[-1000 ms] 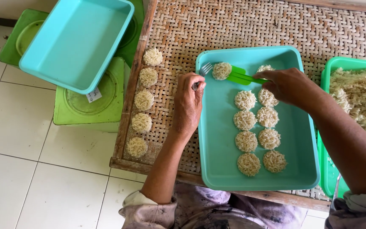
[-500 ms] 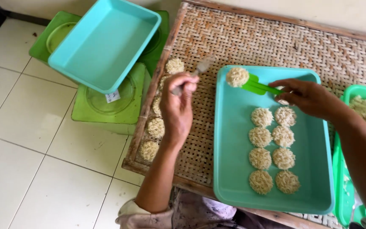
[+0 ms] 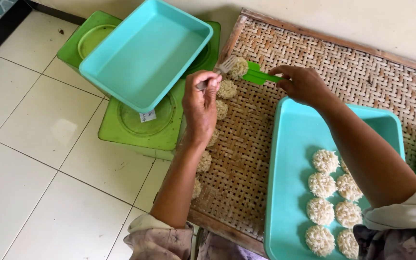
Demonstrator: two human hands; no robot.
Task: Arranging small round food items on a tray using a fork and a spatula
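Your head camera looked steeply down, close over woven mat [image 3: 246,159] near its left edge, tiled floor [image 3: 34,159] at left. Single view only.

— What sort of place is this?
— A small home food workshop, I'd say. Work goes on low over a white tiled floor [image 3: 34,159].
— What shows it?
— A woven drying tray [image 3: 246,159] with rows of noodle cakes [image 3: 227,89], teal plastic trays [image 3: 145,53], green lidded tubs [image 3: 140,125].
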